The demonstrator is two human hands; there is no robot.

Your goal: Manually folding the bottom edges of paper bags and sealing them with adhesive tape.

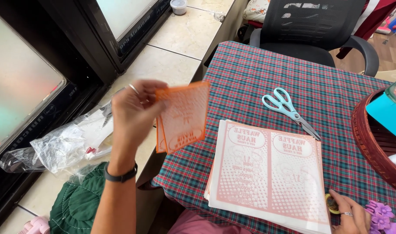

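My left hand (130, 110) is raised over the table's left edge and grips a small orange-printed paper sheet (182, 116) by its left side; a second sheet shows behind it. A ring is on one finger and a black band on the wrist. On the plaid tablecloth (258, 78) lies a stack of larger printed paper sheets (269, 173). My right hand (351, 213) rests at the stack's lower right corner, fingers curled beside a small yellow round thing (332, 203) that I cannot make out. Light blue scissors (289, 109) lie shut beyond the stack.
A dark wooden tray (371, 143) with a teal sheet stands at the right edge. Purple flower clips (382, 216) lie by my right hand. A black office chair (312, 30) stands behind the table. Crumpled plastic bags (61, 145) and a small plastic cup (178, 6) sit on the tiled sill.
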